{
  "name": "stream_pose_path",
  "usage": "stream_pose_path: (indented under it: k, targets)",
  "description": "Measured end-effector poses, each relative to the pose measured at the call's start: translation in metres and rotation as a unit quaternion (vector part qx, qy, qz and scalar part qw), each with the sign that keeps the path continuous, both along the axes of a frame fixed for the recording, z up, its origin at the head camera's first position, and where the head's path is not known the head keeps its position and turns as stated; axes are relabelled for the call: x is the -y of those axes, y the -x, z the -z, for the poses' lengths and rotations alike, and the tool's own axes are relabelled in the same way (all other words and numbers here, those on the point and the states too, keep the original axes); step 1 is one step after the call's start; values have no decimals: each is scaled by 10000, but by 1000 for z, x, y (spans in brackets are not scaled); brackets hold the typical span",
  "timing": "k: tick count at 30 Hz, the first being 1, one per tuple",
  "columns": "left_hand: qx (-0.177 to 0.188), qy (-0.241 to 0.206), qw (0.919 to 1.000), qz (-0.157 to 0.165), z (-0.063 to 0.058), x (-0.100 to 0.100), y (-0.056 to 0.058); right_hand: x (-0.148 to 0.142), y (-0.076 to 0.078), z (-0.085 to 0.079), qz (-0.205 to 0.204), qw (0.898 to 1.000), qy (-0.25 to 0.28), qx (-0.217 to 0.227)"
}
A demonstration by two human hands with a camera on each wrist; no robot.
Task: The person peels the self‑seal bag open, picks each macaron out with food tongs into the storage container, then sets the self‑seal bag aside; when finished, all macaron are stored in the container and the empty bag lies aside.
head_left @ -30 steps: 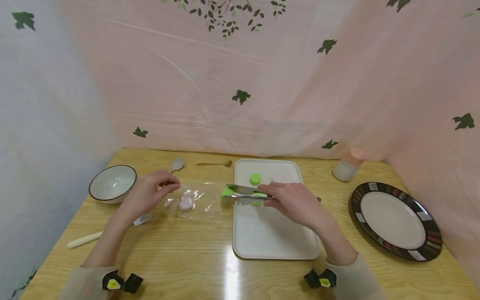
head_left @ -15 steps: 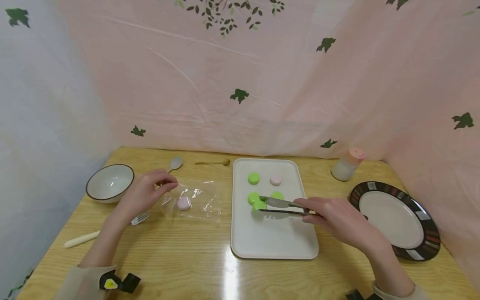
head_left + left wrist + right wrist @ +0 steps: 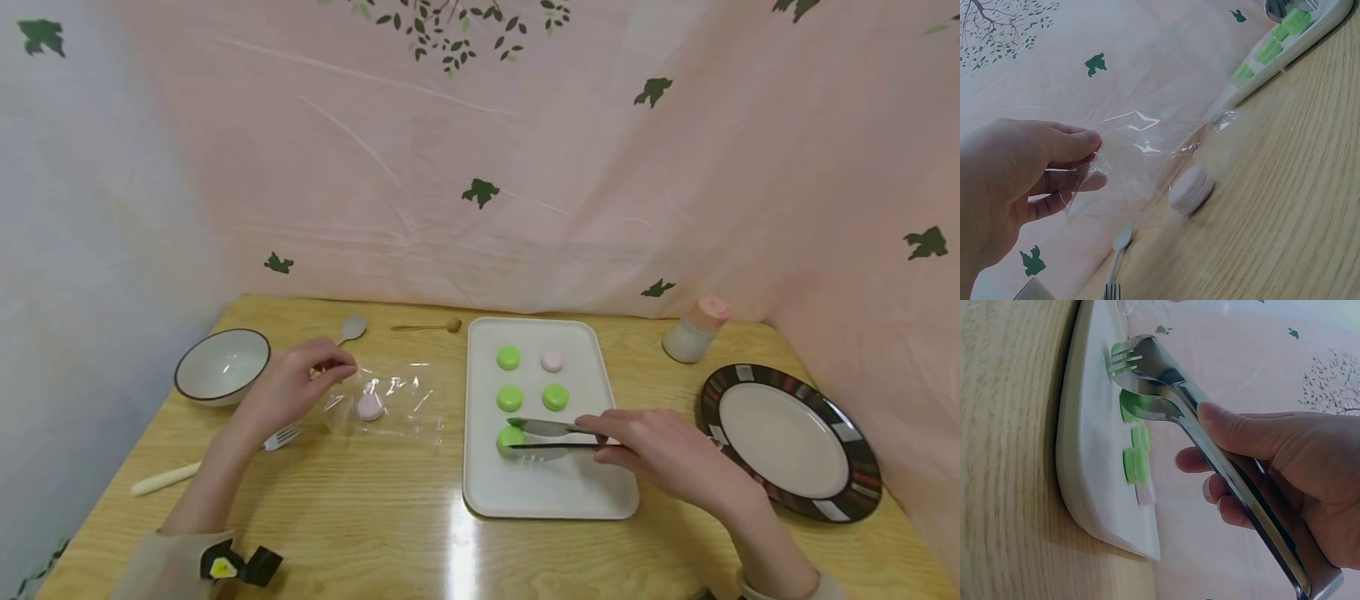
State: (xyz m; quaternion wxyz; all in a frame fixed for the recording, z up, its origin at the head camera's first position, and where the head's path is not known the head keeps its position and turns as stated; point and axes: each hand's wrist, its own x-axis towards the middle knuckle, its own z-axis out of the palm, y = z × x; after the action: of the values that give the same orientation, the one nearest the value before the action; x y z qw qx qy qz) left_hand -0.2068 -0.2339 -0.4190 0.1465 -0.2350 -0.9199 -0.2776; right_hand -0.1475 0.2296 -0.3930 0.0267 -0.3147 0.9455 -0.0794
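Note:
My right hand (image 3: 663, 454) grips metal tongs (image 3: 549, 427), one tip slotted like a fork and the other spoon-shaped. Their tips sit around a green macaron (image 3: 509, 441) on the white tray (image 3: 551, 492); whether both press it is hard to tell. Behind it on the tray are more green macarons (image 3: 555, 397) and a pale pink one (image 3: 552, 361). Thumb and fingers of my left hand (image 3: 1041, 169) pinch the edge of a clear plastic bag (image 3: 1138, 150), left of the tray. Inside that bag lies a pale pink macaron (image 3: 1191, 189).
A white bowl (image 3: 223, 367) stands beyond my left forearm, near a fork (image 3: 282, 437) and a spoon (image 3: 352, 327). A small golden spoon (image 3: 426, 327) lies at the back. To the right are a pink-topped shaker (image 3: 696, 331) and a dark-rimmed plate (image 3: 791, 442).
My right hand has carried a green macaron in the tongs from the bag's mouth rightward onto the tray, then nearer to me, in front of the others. My left hand has stayed on the bag.

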Motion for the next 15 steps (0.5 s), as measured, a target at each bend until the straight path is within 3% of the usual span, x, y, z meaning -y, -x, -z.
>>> stream_pose_path:
  k: [15]
  targets:
    - [-36, -16, 10000, 28, 1, 0, 1, 1, 1, 2, 78, 9997, -81, 227]
